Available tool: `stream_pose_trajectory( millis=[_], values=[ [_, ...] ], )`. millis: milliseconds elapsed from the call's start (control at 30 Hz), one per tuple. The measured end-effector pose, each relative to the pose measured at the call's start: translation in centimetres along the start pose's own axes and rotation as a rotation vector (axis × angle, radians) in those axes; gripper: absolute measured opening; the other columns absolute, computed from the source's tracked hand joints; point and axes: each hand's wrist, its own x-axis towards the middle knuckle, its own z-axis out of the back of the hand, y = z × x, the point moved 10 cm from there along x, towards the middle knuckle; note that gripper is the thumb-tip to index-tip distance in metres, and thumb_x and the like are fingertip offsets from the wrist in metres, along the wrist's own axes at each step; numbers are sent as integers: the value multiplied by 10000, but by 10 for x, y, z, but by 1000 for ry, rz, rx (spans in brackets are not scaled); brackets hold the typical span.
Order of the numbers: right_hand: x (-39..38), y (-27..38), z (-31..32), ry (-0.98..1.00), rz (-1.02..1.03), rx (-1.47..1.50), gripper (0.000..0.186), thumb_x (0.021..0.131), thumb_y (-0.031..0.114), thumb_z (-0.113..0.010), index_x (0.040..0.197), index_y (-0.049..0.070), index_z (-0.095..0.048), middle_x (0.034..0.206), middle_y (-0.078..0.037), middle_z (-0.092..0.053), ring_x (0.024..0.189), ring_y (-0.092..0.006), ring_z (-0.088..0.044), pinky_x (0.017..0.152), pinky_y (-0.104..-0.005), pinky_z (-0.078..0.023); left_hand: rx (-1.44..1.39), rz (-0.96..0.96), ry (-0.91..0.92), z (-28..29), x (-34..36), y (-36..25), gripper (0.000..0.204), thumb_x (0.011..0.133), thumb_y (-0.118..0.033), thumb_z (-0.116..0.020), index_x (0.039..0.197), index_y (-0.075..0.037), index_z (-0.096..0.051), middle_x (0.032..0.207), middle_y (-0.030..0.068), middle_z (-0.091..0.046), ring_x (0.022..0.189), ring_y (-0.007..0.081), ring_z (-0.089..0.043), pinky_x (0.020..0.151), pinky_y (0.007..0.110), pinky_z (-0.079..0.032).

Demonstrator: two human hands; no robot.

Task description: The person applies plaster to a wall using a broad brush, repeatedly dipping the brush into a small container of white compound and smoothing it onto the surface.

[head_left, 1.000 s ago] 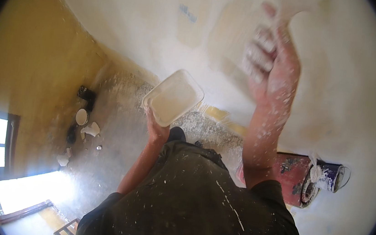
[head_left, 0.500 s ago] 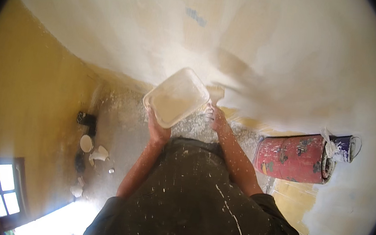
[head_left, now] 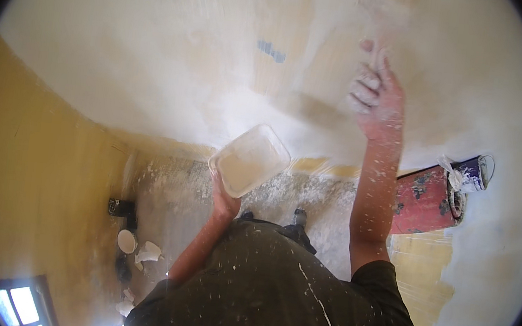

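My left hand [head_left: 225, 196] grips the rim of a rectangular whitish plastic tub [head_left: 252, 162] from below. Pale tan paint-like liquid lies in the tub, which is tilted at an angle in front of my body. Raised high on the right, my right hand [head_left: 375, 102] is closed around a flat paintbrush [head_left: 385, 14], its fingers smeared white. The brush is blurred and pale against the wall [head_left: 208, 62], on which its head appears to rest. Fresh-looking white and tan patches cover that wall.
A red, scuffed drum [head_left: 426, 199] lies or stands by the wall on the right, with a dark blue paint can [head_left: 471, 173] beside it. On the left are a yellow wall [head_left: 31, 171], a window [head_left: 17, 303], a white round lid [head_left: 127, 241] and a dark object [head_left: 119, 207] on the speckled floor.
My right hand has swung up and right from beside the tub, carrying the brush onto the wall. The tub, in my left hand, sits slightly lower and to the right in view.
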Motion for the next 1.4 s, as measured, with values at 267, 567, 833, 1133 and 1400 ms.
stream_pose_trajectory(
  millis=[267, 567, 833, 1133, 1400],
  values=[
    [-56, -322, 136, -175, -557, 235, 260, 941, 249, -539, 1149, 100, -495, 584, 48, -391, 429, -65, -326, 380, -209, -290, -210, 111, -26, 27, -7, 44, 369, 1013, -190, -375, 1320, 16, -383, 1232, 163, -483, 1138, 254, -459, 989, 355, -368],
    [-6, -185, 53, -192, -513, 151, 277, 976, 212, -456, 1147, -2, -496, 660, 43, -438, 443, -35, -363, 325, -185, -266, -74, 89, -37, 49, -3, 24, 397, 1019, -242, -333, 1333, -1, -371, 1274, 147, -476, 1170, 243, -453, 1012, 362, -359],
    [-10, -80, -28, 22, -93, 136, 358, 951, 340, -537, 1185, 74, -486, 663, 57, -426, 434, -29, -317, 354, -157, -252, -863, 446, -68, 37, -8, 57, 547, 1014, -447, -273, 1408, -70, -316, 1362, 87, -437, 1262, 223, -426, 1041, 388, -376],
    [-81, -379, 131, -294, -715, 189, 423, 916, 313, -582, 1215, 35, -474, 615, 64, -341, 446, -49, -317, 383, -193, -268, -1002, 439, -127, 44, -13, 76, 489, 1011, -379, -351, 1372, -48, -347, 1328, 115, -446, 1218, 239, -443, 1055, 380, -333],
    [-4, -208, 13, -131, -453, 111, 351, 909, 181, -578, 1161, -58, -531, 679, 46, -438, 480, -40, -363, 371, -175, -261, -1145, 454, -135, 43, -11, 59, 473, 1007, -336, -392, 1367, -33, -346, 1333, 132, -449, 1212, 267, -440, 1055, 376, -319]
  ],
)
